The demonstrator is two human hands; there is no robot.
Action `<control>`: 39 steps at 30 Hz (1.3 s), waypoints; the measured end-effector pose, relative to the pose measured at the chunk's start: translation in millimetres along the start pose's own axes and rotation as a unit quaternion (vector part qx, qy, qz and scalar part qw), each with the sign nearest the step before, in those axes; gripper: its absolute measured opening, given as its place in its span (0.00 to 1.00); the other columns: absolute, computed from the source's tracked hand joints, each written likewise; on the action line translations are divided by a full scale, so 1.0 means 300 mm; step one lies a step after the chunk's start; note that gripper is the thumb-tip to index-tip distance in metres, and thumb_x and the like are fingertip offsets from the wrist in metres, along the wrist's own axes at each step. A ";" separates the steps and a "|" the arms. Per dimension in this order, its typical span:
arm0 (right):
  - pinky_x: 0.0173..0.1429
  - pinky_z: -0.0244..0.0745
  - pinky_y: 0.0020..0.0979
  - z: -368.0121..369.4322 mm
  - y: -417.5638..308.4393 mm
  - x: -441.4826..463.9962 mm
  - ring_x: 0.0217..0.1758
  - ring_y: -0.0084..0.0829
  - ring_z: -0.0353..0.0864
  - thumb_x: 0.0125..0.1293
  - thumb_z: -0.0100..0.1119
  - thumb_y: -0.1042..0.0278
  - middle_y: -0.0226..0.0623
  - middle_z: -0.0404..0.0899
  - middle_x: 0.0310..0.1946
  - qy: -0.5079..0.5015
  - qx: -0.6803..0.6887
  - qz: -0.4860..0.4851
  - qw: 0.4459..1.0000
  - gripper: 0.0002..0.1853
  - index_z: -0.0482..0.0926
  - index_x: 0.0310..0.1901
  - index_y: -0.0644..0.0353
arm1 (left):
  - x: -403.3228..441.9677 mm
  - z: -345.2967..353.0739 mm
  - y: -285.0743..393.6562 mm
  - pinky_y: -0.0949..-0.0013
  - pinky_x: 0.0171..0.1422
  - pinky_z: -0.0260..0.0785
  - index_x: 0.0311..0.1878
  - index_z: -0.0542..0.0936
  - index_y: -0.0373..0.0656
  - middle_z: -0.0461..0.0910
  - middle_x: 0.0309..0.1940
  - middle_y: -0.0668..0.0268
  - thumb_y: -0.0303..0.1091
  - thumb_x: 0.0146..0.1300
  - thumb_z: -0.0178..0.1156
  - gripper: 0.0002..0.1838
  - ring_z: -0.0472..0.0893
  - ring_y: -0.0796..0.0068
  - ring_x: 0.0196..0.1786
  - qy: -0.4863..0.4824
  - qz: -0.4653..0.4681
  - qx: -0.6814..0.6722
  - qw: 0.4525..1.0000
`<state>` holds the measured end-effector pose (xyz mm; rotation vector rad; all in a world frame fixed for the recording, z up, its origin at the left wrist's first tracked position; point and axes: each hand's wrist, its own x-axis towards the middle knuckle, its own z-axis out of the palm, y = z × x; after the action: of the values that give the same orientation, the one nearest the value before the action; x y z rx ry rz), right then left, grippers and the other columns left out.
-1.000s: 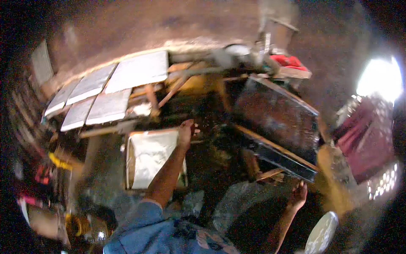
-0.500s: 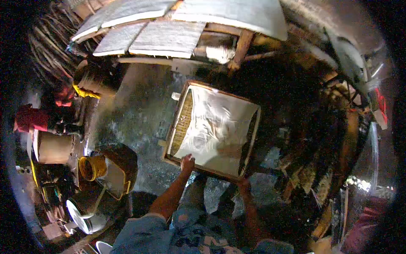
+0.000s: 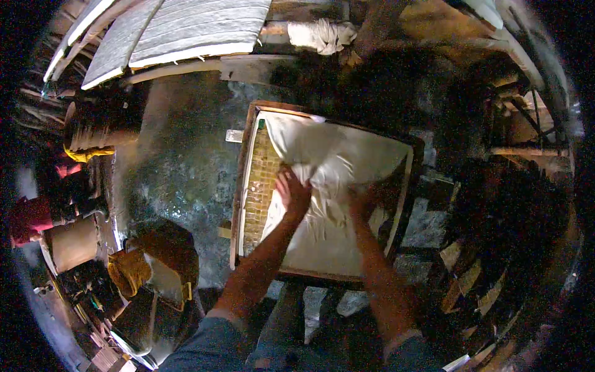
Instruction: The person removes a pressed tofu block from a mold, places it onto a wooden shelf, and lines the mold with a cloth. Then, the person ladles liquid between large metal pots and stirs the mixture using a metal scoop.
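Observation:
A square wooden frame (image 3: 240, 204) stands in front of me with a pale, wrinkled cloth (image 3: 322, 248) over most of it. Along the left side, a yellowish grid of small squares (image 3: 259, 186) lies uncovered. My left hand (image 3: 296, 193) is closed on the cloth near its left edge, and folds run out from the fingers. Over the right half of the frame, my right hand (image 3: 364, 201) is dark and blurred; the cloth's right edge bunches in towards it, and its fingers look closed on it.
A pale ribbed panel (image 3: 192, 31) and a bundled white cloth (image 3: 322, 36) are at the top. At lower left are a yellow-brown bucket (image 3: 130, 273) and a dark tub (image 3: 186, 248). A red cloth-like thing (image 3: 30, 220) is at far left. Wood pieces (image 3: 462, 285) lie at right.
Both hands have moved from the frame's near edge up onto the cloth. The cloth's right edge is drawn inwards. The view has shifted, and the frame appears larger.

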<state>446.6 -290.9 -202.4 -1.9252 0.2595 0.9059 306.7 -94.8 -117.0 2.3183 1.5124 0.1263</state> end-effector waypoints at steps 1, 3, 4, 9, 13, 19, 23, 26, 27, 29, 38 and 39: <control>0.52 0.70 0.33 0.041 0.022 -0.022 0.49 0.32 0.74 0.59 0.59 0.61 0.36 0.75 0.46 -0.008 0.000 0.002 1.000 0.21 0.71 0.53 0.59 | -0.011 0.036 0.033 0.44 0.68 0.46 0.64 0.58 0.36 0.59 0.61 0.47 0.45 0.54 0.58 0.37 0.55 0.43 0.66 0.016 0.058 -0.010 0.998; 0.52 0.70 0.34 0.060 0.017 -0.052 0.49 0.32 0.74 0.59 0.59 0.61 0.36 0.75 0.46 -0.019 -0.001 -0.014 1.000 0.22 0.71 0.53 0.58 | -0.004 0.004 0.063 0.48 0.65 0.54 0.55 0.68 0.38 0.67 0.55 0.49 0.42 0.51 0.60 0.29 0.64 0.47 0.60 -0.028 0.090 -0.049 0.994; 0.52 0.70 0.34 0.043 -0.010 -0.056 0.49 0.32 0.74 0.58 0.59 0.61 0.36 0.75 0.46 -0.019 -0.005 -0.030 0.999 0.22 0.71 0.53 0.58 | 0.036 -0.084 0.101 0.50 0.62 0.58 0.50 0.71 0.38 0.71 0.50 0.50 0.40 0.50 0.61 0.25 0.68 0.49 0.56 -0.087 0.067 -0.079 0.991; 0.52 0.69 0.34 -0.234 -0.515 0.063 0.49 0.33 0.74 0.58 0.60 0.61 0.37 0.75 0.46 0.025 -0.087 -0.215 0.972 0.23 0.70 0.54 0.58 | 0.424 -0.211 0.039 0.65 0.40 0.70 0.37 0.77 0.41 0.80 0.31 0.62 0.31 0.53 0.62 0.09 0.78 0.69 0.33 -0.163 0.171 -0.246 0.940; 0.52 0.70 0.35 -0.267 -0.971 0.099 0.48 0.35 0.75 0.58 0.60 0.61 0.34 0.76 0.45 -0.100 0.206 -0.314 0.921 0.21 0.72 0.52 0.57 | 0.643 -0.484 0.147 0.66 0.40 0.70 0.47 0.78 0.44 0.81 0.37 0.67 0.30 0.54 0.62 0.15 0.79 0.71 0.37 -0.251 0.005 -0.657 0.711; 0.52 0.70 0.36 -0.186 -0.379 0.247 0.50 0.35 0.73 0.58 0.60 0.64 0.36 0.75 0.45 0.011 -0.183 -0.281 0.942 0.21 0.72 0.53 0.58 | 0.333 -0.002 -0.086 0.37 0.61 0.57 0.58 0.72 0.60 0.56 0.67 0.60 0.49 0.55 0.59 0.25 0.55 0.49 0.68 -0.118 0.274 -0.034 0.954; 0.50 0.71 0.37 -0.070 0.094 -0.098 0.48 0.34 0.73 0.58 0.59 0.65 0.36 0.75 0.45 -0.089 -0.239 -0.161 0.953 0.19 0.72 0.52 0.57 | -0.235 -0.051 -0.104 0.33 0.65 0.44 0.60 0.69 0.57 0.51 0.69 0.59 0.52 0.58 0.55 0.27 0.46 0.46 0.71 -0.099 0.309 0.040 0.945; 0.49 0.71 0.38 -0.103 0.248 -0.321 0.46 0.34 0.73 0.58 0.59 0.66 0.36 0.75 0.44 -0.148 -0.262 -0.125 0.945 0.19 0.72 0.51 0.57 | -0.430 -0.073 -0.128 0.41 0.62 0.55 0.56 0.72 0.50 0.64 0.60 0.58 0.42 0.55 0.56 0.24 0.59 0.47 0.64 -0.165 0.317 -0.012 0.934; 0.48 0.71 0.38 -0.126 0.267 -0.372 0.45 0.34 0.73 0.58 0.59 0.66 0.36 0.75 0.44 -0.162 -0.269 -0.127 0.941 0.18 0.72 0.51 0.57 | -0.471 -0.072 -0.137 0.44 0.60 0.59 0.54 0.73 0.48 0.69 0.56 0.57 0.39 0.54 0.56 0.22 0.64 0.48 0.61 -0.206 0.311 -0.009 0.928; 0.47 0.72 0.38 -0.187 0.294 -0.441 0.44 0.34 0.74 0.58 0.59 0.67 0.36 0.76 0.44 -0.187 -0.278 -0.144 0.931 0.18 0.72 0.50 0.57 | -0.533 -0.049 -0.203 0.50 0.53 0.64 0.47 0.76 0.46 0.75 0.45 0.58 0.34 0.51 0.56 0.18 0.71 0.52 0.51 -0.227 0.299 -0.031 0.926; 0.43 0.73 0.39 -0.411 0.509 -1.236 0.41 0.33 0.74 0.58 0.56 0.70 0.35 0.76 0.41 -0.303 -0.085 -0.409 0.856 0.12 0.74 0.45 0.57 | -1.174 -0.676 -0.403 0.56 0.42 0.71 0.37 0.79 0.45 0.79 0.34 0.59 0.37 0.54 0.57 0.09 0.79 0.53 0.37 -0.372 0.412 -0.110 0.824; 0.43 0.73 0.38 -0.412 0.735 -1.240 0.43 0.32 0.74 0.59 0.55 0.71 0.34 0.76 0.41 -0.351 0.279 -0.159 0.879 0.09 0.76 0.42 0.58 | -1.245 -0.701 -0.440 0.56 0.42 0.71 0.37 0.79 0.45 0.79 0.34 0.59 0.38 0.53 0.58 0.10 0.79 0.53 0.37 -0.415 0.393 -0.110 0.813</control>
<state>130.1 -578.3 -62.9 -0.9800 -0.2123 1.0921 -21.7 -329.7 78.2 2.1758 0.0778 -0.4289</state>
